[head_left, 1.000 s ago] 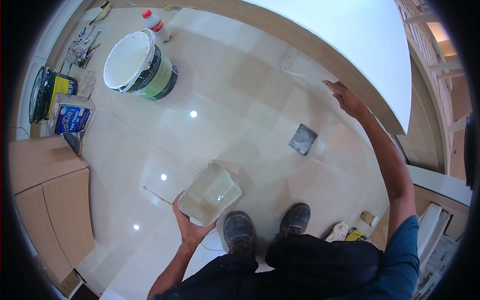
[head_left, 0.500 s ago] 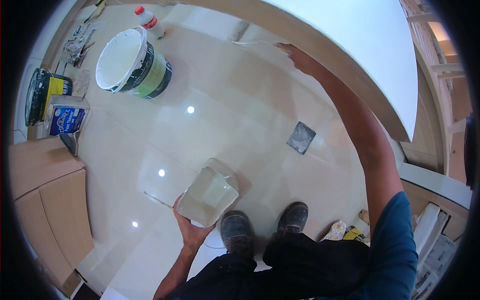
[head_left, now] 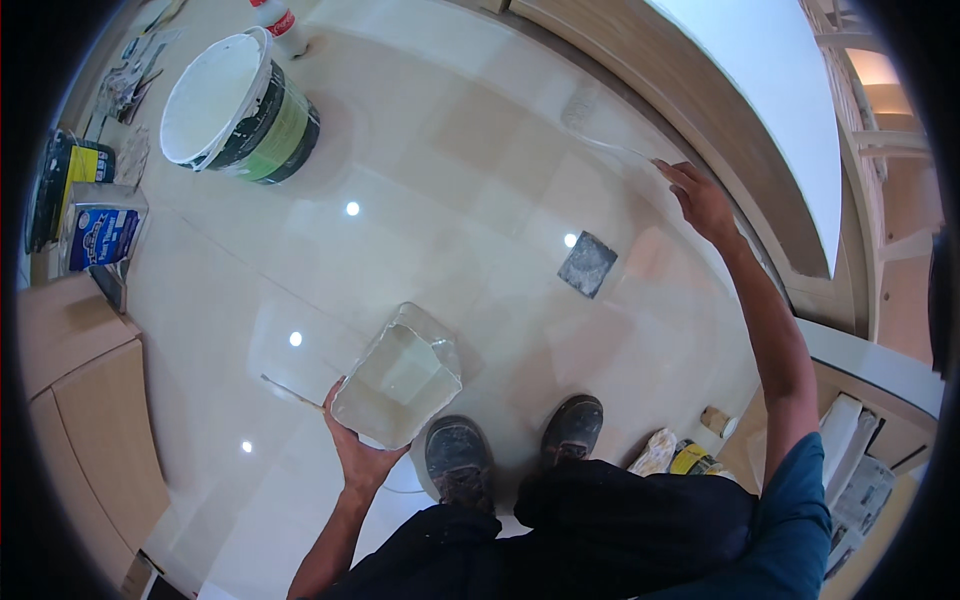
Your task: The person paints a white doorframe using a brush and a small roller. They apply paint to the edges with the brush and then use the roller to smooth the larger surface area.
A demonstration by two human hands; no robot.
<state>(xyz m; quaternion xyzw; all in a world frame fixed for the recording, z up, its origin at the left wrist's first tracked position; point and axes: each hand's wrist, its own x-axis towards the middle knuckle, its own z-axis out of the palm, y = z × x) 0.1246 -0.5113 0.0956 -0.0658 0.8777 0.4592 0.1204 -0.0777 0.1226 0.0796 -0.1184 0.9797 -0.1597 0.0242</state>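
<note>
My left hand grips the lower end of a cut-open translucent plastic container, with pale liquid that looks like paint inside. A thin stick juts out beside those fingers; whether they hold it, I cannot tell. My right hand is stretched out to the right, closed round the handle of a small paint roller. The roller's pale sleeve is at the far end of a bent wire, beside the white-topped counter. Whether the sleeve touches any surface is unclear.
A large paint bucket stands at the far left near a red-capped bottle. A blue-labelled tin and wooden cabinet line the left. A dark square pad lies on the glossy floor. Cans sit at right.
My right hand has moved right and nearer, bringing the roller back along the counter's side. The view has shifted slightly; my left hand still holds the container.
</note>
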